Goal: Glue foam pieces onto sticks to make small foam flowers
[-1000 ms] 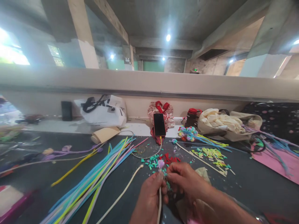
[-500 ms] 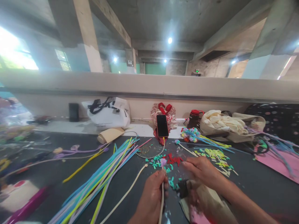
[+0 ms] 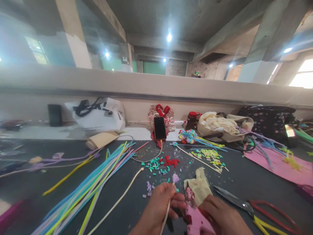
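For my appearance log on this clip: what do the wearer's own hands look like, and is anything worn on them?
The left hand and right hand are both bare, ungloved and sleeveless as far as the picture shows. Nothing worn is visible, though finger detail is too soft to be certain.

Dark tabletop [image 3: 127, 209], lots on it; l. side: kraft-paper roll [image 3: 102, 139] nr the back edge, yellow stem [image 3: 69, 174], thick bundle of chenille stems [image 3: 97, 176] in blue, lilac & lime, then a lone cream stem [image 3: 123, 198]; ctr.: teal bits [image 3: 154, 164], red bits [image 3: 170, 161] & a few lilac bits [image 3: 149, 186], scattered; r. side: loose pile of yellow-green bits [image 3: 207, 153], flower bunch [image 3: 187, 135] behind it, crumpled beige cloth [image 3: 200, 186], scissors [image 3: 234, 199] w/ red & yellow handles, pink sheet [image 3: 254, 156] beyond.
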The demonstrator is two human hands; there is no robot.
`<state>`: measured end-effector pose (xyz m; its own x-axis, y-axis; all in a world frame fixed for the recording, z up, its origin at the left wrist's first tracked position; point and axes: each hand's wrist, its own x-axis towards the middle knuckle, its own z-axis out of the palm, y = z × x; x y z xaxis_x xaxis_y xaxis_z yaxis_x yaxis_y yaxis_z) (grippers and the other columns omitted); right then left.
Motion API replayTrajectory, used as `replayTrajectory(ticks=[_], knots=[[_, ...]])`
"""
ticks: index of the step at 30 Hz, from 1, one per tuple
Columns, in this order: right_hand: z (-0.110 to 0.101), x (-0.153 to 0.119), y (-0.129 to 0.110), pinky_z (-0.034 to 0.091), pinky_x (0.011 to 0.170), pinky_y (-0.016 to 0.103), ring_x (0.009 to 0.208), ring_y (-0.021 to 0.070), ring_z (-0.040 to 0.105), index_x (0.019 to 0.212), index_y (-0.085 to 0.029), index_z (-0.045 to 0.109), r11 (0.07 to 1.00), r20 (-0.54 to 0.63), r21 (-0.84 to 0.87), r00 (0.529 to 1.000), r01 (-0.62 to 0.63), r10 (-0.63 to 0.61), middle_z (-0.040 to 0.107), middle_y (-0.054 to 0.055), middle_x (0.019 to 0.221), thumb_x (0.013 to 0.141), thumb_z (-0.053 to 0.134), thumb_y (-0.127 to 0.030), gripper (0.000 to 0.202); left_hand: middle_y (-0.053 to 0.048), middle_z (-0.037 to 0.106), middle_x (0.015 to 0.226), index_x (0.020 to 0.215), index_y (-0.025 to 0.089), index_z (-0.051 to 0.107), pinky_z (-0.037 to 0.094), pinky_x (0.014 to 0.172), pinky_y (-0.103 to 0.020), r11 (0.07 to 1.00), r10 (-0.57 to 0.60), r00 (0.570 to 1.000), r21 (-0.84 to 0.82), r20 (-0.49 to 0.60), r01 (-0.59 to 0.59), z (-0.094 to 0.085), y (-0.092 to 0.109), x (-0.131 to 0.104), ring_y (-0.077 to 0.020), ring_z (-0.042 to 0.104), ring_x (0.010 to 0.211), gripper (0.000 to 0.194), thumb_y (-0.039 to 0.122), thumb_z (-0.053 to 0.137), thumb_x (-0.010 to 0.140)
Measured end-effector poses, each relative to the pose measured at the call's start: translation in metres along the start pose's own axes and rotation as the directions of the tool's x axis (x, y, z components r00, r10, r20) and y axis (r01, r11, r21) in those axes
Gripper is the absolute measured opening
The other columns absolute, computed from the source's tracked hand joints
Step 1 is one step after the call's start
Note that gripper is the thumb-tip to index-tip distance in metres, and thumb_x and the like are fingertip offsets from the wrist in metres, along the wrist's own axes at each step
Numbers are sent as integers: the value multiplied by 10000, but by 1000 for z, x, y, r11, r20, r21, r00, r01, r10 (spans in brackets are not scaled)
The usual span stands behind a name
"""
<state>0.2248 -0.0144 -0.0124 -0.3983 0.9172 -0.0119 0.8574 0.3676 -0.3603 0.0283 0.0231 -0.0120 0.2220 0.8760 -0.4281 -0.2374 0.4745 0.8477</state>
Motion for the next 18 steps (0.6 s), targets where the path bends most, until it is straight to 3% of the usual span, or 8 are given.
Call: replayTrajectory(ticks=[3, 6, 8, 11, 12, 15, 16, 18], knots=[[-13, -2, -5, 416, 617, 211, 708, 168, 555, 776, -226, 601, 974, -2, 219, 998, -59, 61, 585, 7, 775, 666, 622, -320, 146, -51, 629, 654, 750, 163, 447, 365, 344, -168, 996, -4, 1000, 90, -13, 6, 2, -10, 6, -134, 596, 499, 221, 382, 478, 743], [-16, -1, 10, 404, 637, 219, 725, 171, 542, 774, -221, 629, 871, -7, 489, 998, -53, 65, 596, -2, 770, 680, 604, -302, 126, -50, 621, 648, 765, 170, 433, 371, 349, -179, 989, 16, 1000, 145, -5, -15, 2, -17, 11, -141, 590, 499, 256, 418, 482, 726], [-12, 2, 31, 404, 621, 230, 717, 179, 541, 789, -204, 652, 730, -45, 683, 996, -26, 77, 604, 5, 762, 656, 619, -314, 176, -46, 617, 651, 772, 176, 422, 375, 366, -178, 988, 8, 1000, 152, 15, -11, 2, -19, 12, -141, 593, 515, 272, 433, 489, 716], [-9, 4, 61, 399, 473, 238, 529, 169, 538, 697, -132, 668, 368, 17, 927, 989, -71, 149, 615, 39, 625, 534, 690, -429, 340, -33, 609, 649, 779, 181, 411, 369, 376, -170, 988, -12, 999, 152, 39, 6, 2, -20, 14, -132, 592, 526, 279, 449, 462, 723], [-10, 3, 65, 408, 459, 251, 504, 174, 543, 700, -118, 671, 302, 12, 951, 985, -64, 171, 629, 60, 625, 530, 679, -482, 402, -29, 606, 641, 780, 182, 406, 366, 371, -170, 989, -24, 999, 149, 38, 18, 1, -20, 15, -130, 589, 518, 275, 447, 452, 726], [-15, -5, 55, 457, 503, 294, 585, 226, 601, 824, -110, 672, 134, -31, 991, 956, -9, 290, 673, 123, 765, 595, 628, -529, 479, -13, 595, 615, 776, 184, 395, 356, 348, -170, 991, -52, 998, 128, 32, 47, 0, -18, 17, -119, 572, 471, 262, 431, 456, 718], [-16, -8, 45, 465, 508, 306, 602, 245, 612, 833, -108, 671, 113, -24, 994, 953, -11, 304, 678, 135, 779, 617, 618, -524, 472, -6, 592, 607, 773, 184, 396, 349, 339, -165, 993, -45, 998, 114, 35, 41, 0, -17, 17, -111, 563, 451, 259, 427, 464, 714], [-15, -15, 21, 482, 536, 327, 675, 281, 623, 835, -124, 673, 173, -73, 985, 943, 17, 324, 681, 134, 812, 670, 583, -527, 444, 1, 594, 594, 768, 184, 401, 338, 320, -159, 995, -15, 999, 98, 32, 12, -1, -13, 16, -98, 548, 412, 261, 428, 472, 705]])
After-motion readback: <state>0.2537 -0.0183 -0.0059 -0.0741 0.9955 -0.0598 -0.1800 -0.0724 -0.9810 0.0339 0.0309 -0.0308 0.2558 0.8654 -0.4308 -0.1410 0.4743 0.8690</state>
